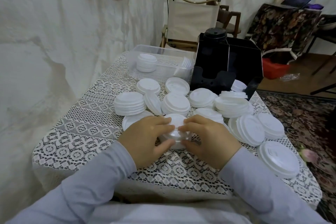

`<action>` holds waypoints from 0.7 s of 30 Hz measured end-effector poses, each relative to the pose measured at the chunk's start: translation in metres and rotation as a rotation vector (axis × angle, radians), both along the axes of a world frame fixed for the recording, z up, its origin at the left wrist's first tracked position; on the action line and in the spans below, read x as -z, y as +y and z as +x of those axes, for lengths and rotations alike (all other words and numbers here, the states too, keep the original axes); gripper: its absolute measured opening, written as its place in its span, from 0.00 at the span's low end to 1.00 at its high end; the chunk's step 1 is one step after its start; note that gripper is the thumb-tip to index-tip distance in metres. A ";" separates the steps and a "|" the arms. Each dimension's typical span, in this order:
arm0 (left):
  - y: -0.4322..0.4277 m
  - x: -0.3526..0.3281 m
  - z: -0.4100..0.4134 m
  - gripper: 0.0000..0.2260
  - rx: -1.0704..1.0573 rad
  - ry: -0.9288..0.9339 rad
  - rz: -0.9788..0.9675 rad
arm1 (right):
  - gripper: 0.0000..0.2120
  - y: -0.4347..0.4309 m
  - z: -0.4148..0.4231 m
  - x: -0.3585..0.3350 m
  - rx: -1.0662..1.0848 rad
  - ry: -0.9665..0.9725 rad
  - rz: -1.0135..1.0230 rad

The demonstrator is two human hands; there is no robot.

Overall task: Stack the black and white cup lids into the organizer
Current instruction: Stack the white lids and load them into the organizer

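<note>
A small stack of white cup lids (176, 126) sits on the lace tablecloth in front of me. My left hand (148, 137) grips its left side and my right hand (209, 139) grips its right side, fingers curled over the top and thumbs at the near edge. Several more white lid stacks (129, 103) lie spread across the table behind and to the right. The black organizer (227, 65) stands at the back right, with a column of black lids (215, 34) rising from its left compartment.
A clear plastic bin (160, 60) holding white lids stands at the back left of the organizer. The table edge (298, 158) runs along the right, with loose white lids (278, 160) near it. A folding chair (190, 18) stands behind the table.
</note>
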State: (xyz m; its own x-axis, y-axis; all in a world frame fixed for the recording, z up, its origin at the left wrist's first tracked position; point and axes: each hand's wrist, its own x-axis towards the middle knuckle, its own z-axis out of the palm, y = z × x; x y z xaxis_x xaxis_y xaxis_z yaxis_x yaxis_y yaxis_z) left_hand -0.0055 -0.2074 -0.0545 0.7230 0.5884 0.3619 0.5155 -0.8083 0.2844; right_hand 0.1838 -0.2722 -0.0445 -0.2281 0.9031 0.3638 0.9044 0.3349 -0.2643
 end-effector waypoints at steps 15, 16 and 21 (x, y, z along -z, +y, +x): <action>0.071 -0.058 -0.005 0.07 -0.153 0.324 0.321 | 0.10 0.002 0.001 0.002 -0.013 0.069 -0.010; 0.067 -0.064 -0.009 0.06 -0.164 0.181 0.250 | 0.10 0.003 0.002 0.003 -0.016 0.071 -0.011; 0.040 -0.078 -0.006 0.06 -0.125 -0.407 -0.392 | 0.09 0.003 0.000 0.004 -0.018 0.055 0.014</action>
State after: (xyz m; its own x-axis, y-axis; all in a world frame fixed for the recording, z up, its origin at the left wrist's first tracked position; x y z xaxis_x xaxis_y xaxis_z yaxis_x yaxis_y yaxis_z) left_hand -0.0114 -0.1674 0.0230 0.4874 0.8068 0.3339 0.3865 -0.5422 0.7461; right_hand 0.1841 -0.2692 -0.0482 -0.2238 0.8937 0.3890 0.8822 0.3554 -0.3089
